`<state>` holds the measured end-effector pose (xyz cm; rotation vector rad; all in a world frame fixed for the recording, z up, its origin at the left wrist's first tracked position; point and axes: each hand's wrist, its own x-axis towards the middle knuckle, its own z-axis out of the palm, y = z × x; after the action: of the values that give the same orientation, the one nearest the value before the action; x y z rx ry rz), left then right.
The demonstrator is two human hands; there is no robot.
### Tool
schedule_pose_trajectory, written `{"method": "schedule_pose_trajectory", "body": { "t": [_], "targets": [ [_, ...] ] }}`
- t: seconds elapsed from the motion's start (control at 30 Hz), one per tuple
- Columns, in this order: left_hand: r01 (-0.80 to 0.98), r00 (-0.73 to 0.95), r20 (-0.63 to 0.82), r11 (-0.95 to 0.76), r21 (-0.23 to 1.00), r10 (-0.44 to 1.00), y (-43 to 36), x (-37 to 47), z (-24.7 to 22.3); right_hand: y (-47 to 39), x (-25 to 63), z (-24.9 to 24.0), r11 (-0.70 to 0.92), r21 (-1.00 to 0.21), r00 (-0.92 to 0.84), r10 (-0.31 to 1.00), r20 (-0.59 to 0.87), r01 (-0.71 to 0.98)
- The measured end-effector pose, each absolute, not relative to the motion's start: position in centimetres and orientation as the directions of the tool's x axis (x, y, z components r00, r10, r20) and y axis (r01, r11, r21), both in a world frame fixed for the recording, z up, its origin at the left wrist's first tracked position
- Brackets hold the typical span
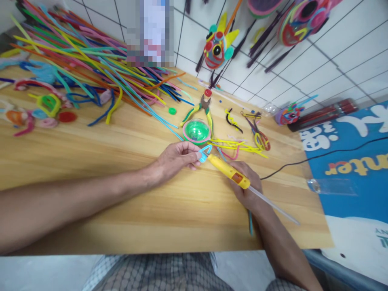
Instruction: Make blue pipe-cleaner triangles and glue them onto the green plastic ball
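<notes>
The left hand (177,158) pinches a bent light-blue strip (203,157) at its fingertips over the table (182,210), while the right hand's (247,197) grip wraps a yellow glue gun (226,168), its long axis slanting away leftward, nozzle end meeting the strip's right side.

Blue printed sheet (363,207) at 3 o'clock: coloured letters (360,164) legible only as "nter"; large white characters (315,138) there too blurred to make out. Toward 4 o'clock, small green lettering (382,232) on its white part, apparently "NY".
</notes>
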<state>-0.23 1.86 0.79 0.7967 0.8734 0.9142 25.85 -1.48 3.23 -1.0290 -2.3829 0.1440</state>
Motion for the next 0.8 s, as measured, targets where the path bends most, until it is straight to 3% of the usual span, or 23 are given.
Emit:
{"method": "schedule_pose_trajectory", "body": {
  "t": [0.8],
  "targets": [
    [-0.313, 0.343, -0.271, 0.381, 0.870, 0.899, 1.78, -0.29, 0.95, -1.67, 25.84, 3.59, 0.687, -0.302, -0.564, 0.720, 0.405, 0.661]
  ]
}}
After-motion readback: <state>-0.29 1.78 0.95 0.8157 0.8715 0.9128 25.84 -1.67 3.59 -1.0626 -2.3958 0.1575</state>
